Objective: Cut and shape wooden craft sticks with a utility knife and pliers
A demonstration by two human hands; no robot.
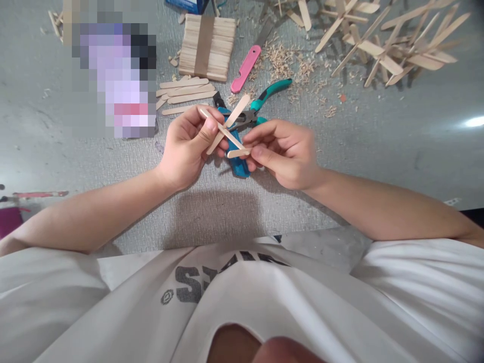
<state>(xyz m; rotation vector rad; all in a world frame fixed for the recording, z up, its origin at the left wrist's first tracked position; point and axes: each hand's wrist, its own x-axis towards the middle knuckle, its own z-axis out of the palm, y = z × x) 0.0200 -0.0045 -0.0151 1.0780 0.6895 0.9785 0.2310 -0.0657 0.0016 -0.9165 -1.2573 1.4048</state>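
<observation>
Between my hands is a small airplane shape (232, 137) of wooden craft sticks, a long stick crossed by a wider one, with a short piece at its right end. My left hand (192, 143) pinches the long stick near its left end, thumb on top. The fingers of my right hand (285, 151) close on the short piece at the other end. Below the craft sticks lie a blue utility knife (239, 167) and pliers with teal handles (270, 94), both partly covered by the hands and the shape.
Beyond my left hand are loose craft sticks (189, 92) and a banded bundle of sticks (223, 48). A pink-handled knife (245, 68) lies beside wood shavings (283, 63). Several assembled stick shapes (397, 45) pile up at the far right. A blurred-out patch (117, 75) covers the upper left.
</observation>
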